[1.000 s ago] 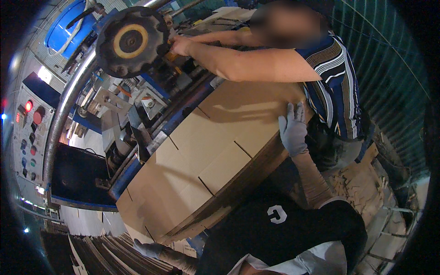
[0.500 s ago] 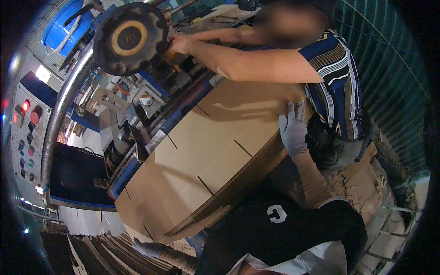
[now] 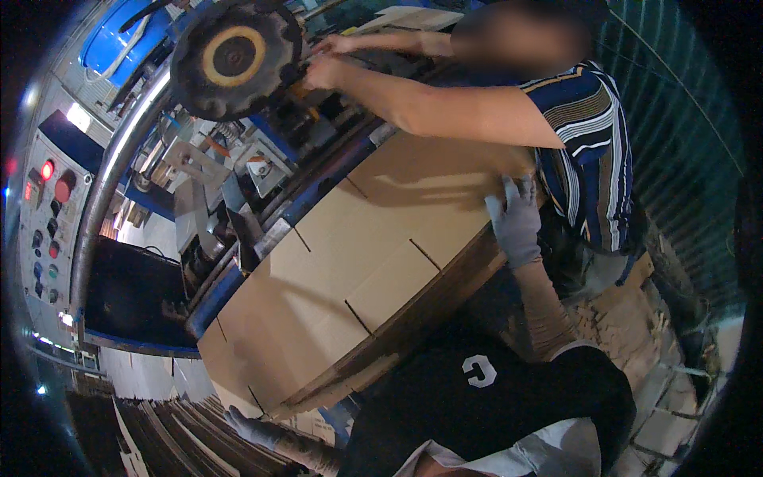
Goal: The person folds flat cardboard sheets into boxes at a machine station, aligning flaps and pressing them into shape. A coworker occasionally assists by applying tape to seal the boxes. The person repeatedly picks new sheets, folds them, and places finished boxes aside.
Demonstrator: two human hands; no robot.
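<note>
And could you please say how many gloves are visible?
2: one on the left hand, beside the cardboard stack; one on the right hand, at the stack's right end.

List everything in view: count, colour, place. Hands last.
Slotted cardboard sheet: 1, tan, centre
Cardboard stack: 1, brown, under sheet
Machine: 1, blue, left of centre
Handwheel: 1, black, tan ring, top
Control panel: 1, grey, far left
Tub: 1, blue, top left
Cardboard pile: 1, brown, lower left
Scraps: many, tan, right floor
Wall: 1, dark green, right
Co-worker: 1, striped shirt, upper right
Left hand: 1, grey glove, sheet's lower-left end
Right hand: 1, grey glove, sheet's right end
</note>
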